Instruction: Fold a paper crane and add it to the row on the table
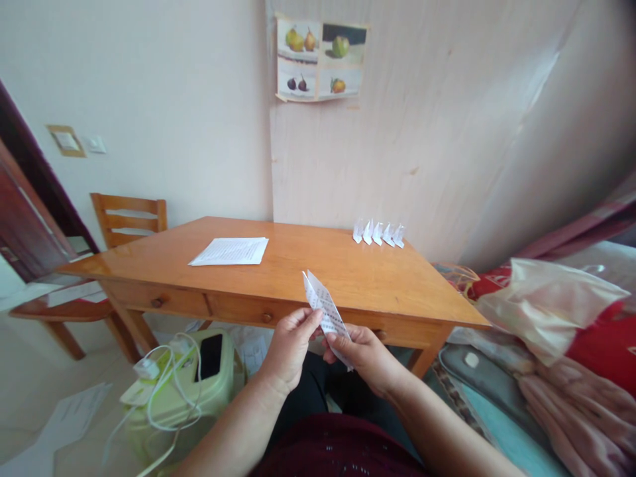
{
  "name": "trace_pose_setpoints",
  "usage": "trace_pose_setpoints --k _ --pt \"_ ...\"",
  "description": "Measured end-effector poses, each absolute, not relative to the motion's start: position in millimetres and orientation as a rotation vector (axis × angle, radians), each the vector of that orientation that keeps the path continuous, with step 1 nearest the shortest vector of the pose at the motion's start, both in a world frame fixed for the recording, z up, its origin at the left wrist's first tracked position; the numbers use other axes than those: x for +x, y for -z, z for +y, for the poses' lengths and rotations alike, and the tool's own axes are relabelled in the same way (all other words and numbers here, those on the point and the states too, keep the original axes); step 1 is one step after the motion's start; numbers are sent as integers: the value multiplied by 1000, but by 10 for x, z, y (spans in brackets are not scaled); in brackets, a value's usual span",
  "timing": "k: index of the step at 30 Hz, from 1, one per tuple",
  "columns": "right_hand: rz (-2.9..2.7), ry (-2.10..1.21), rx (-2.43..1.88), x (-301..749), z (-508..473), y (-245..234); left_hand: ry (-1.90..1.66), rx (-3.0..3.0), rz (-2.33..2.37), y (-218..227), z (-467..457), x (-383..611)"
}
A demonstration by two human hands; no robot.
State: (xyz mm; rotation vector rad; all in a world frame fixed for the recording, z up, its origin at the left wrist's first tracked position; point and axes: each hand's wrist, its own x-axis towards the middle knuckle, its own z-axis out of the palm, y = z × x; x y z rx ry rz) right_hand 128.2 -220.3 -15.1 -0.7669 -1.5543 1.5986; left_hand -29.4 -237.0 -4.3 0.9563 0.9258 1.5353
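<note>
Between my two hands is a folded sheet of printed paper (325, 301), held tilted in front of the table's front edge. My left hand (293, 341) pinches its left side between thumb and fingers. Lower down, my right hand (365, 354) grips the bottom right part, thumb on top. The upper end of the paper splits into two pointed flaps. On the wooden table (298, 248) lies a stack of printed sheets (231, 251), towards the left. Several small folded paper pieces (378, 234) stand in a row at the back right.
A light green stool (223, 391) at the lower left carries a phone (209, 356) and white cables (161, 391). Behind the table's left end is a wooden chair (132, 222). A bed with a white plastic bag (544, 298) and blankets is at right. Fruit pictures (322, 61) hang on the wall.
</note>
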Motion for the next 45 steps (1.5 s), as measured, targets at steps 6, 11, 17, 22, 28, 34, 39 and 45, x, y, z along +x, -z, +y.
trace_pose_setpoints --k 6,11,17,22,28,34,39,45 --pt "-1645 -1522 -737 1284 -2199 194 -1563 990 940 71 -2382 -270" --pt "-1669 -1491 -792 1288 -2173 236 -1562 1103 1029 62 -2390 -293" --pt "-1541 -1253 -816 1303 -2135 184 -1509 1269 1120 77 -2396 -331" --pt "-1469 -1256 -812 1311 -2122 162 -1440 1299 1080 80 -2410 -322" --pt "-1382 -1397 -790 1323 -2152 130 -1399 1217 971 65 -2426 -317" --pt "-1339 -1429 -753 1327 -2167 101 -1388 1195 949 95 -2414 -314" --pt "-1353 -1431 -751 1326 -2175 105 -1406 1234 946 83 -2421 -319" --pt "-1358 -1434 -741 1308 -2191 109 -1419 1245 946 100 -2420 -319"
